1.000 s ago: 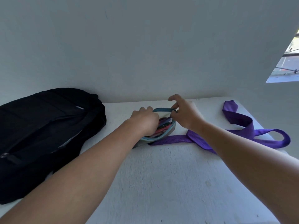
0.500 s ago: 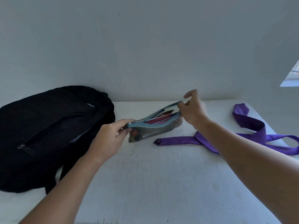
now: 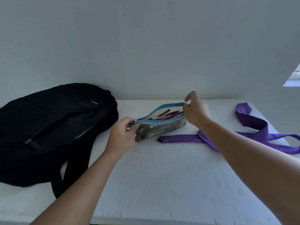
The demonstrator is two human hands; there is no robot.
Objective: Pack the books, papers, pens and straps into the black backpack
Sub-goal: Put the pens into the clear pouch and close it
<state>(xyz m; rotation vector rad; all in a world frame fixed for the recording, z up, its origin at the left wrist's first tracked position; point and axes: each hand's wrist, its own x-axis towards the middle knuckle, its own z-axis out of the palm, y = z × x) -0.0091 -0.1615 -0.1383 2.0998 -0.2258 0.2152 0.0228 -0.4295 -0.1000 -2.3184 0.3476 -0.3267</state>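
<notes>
Fingers of the left hand (image 3: 121, 135) pinch the near-left end of the clear, blue-zippered pencil pouch (image 3: 159, 123); the right hand (image 3: 194, 109) pinches its far-right zipper end. Between both hands, the pouch runs left to right, mouth gaping upward, coloured pens (image 3: 165, 115) inside.

- A plain, pale grey-white painted wall (image 3: 146, 46) fills the upper half of the view and meets the table's far edge.
- The white, rough-painted table top (image 3: 162, 176) shows faint scuffs and small dark specks; its near edge runs along the bottom.
- A bright sliver of window (image 3: 293, 78) sits at the right, throwing cool daylight.
</notes>
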